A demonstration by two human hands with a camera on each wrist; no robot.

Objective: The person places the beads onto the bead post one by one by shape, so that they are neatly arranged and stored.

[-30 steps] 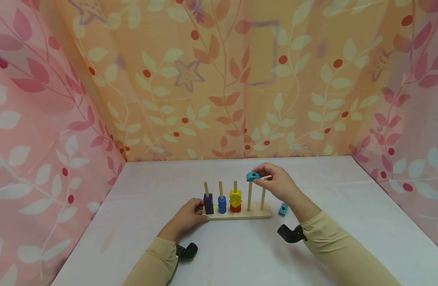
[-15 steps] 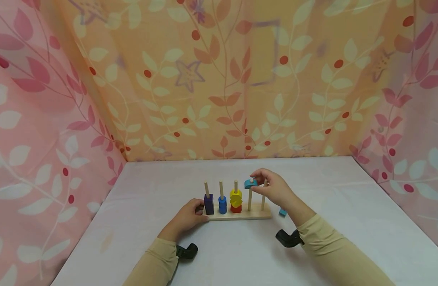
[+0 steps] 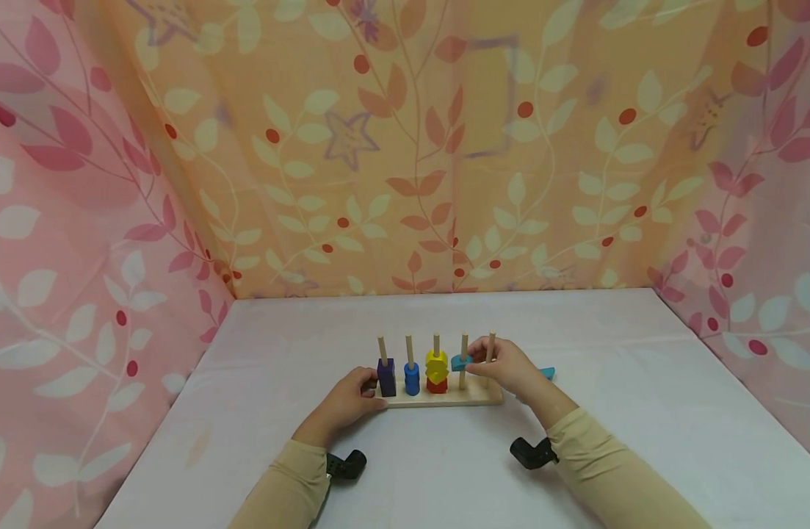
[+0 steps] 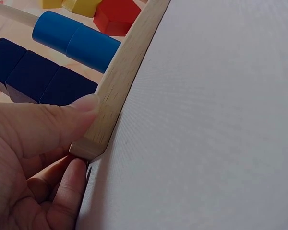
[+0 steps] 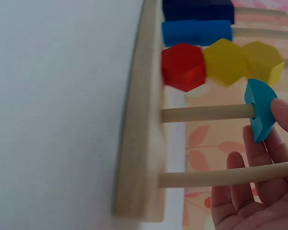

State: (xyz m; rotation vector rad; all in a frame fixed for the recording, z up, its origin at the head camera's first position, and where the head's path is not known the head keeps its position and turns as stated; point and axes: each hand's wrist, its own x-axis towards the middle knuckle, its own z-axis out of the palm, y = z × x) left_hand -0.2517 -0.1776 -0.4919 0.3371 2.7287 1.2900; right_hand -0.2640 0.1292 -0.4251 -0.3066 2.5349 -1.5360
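A wooden peg board (image 3: 444, 400) with upright pegs stands on the table. My left hand (image 3: 344, 399) grips its left end, the thumb (image 4: 81, 110) lying on the wood near the corner. Between thumb and fingers my right hand (image 3: 507, 367) pinches a teal half-round block (image 5: 261, 108), threaded on the fourth peg (image 5: 206, 113) partway down, above the base. Dark blue square blocks (image 3: 386, 378) fill the lower part of the first peg, and blue cylinders (image 3: 412, 380) the second. Yellow blocks (image 3: 436, 364) sit over a red block (image 5: 184, 67) on the third.
Bare, the fifth peg (image 5: 221, 177) passes close by the right hand's fingers. Another teal piece (image 3: 547, 373) lies on the white table (image 3: 438, 470) behind the right wrist, partly hidden. Patterned cloth (image 3: 405, 184) hangs along the back and both sides.
My right hand has come down, sliding the teal half-round block from above the fourth peg's tip to about midway along it. The left hand stays at the board's end.
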